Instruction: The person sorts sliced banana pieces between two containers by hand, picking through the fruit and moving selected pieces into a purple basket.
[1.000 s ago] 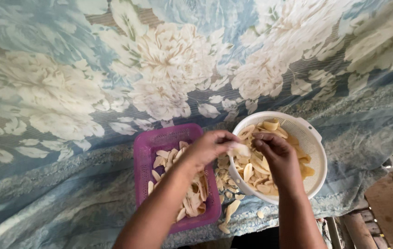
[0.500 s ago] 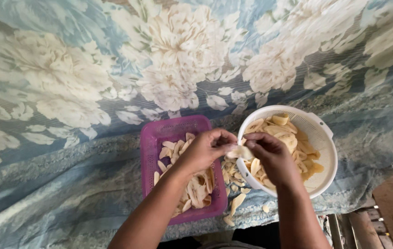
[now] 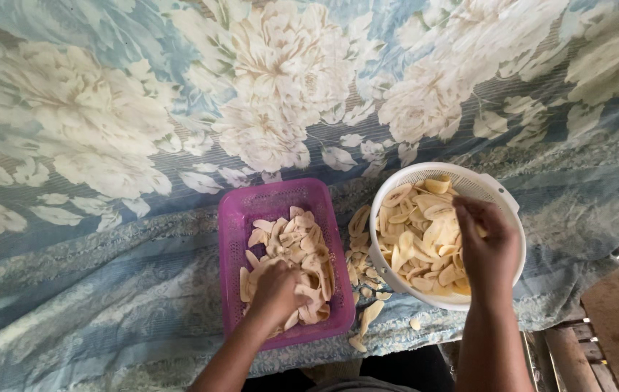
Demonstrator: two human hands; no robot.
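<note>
L hand [image 3: 277, 289] is down in the purple rectangular basket [image 3: 235, 239], palm down, fingers curled loosely onto the pale slices [image 3: 291, 243] piled there; can't tell whether it's pinching one or just resting, fingertips are hidden among the pieces. R hand [image 3: 489, 250] is over the white round colander [image 3: 499, 194], on its right side, back of hand up, fingers bunched and dipping toward the slices in it [image 3: 418, 239]; whether a slice sits between the fingertips can't be told from this angle. Both forearms come in from the near edge, roughly parallel, L wrist bent down more steeply. Basket sits left, colander right, just beside each other, near the close edge of the floral blue-and-cream cloth [image 3: 142, 131]. Judging by layout: two containers side by side within easy reach keep one hand per container w/o crossing. Loose slices [image 3: 364, 250] lie on the cloth in the gap btw the two and a few at the near edge, prob. spill. Far side of cloth carries nothing but the flower print. Wood slats [image 3: 578, 356] show near right, below the cloth edge.
</note>
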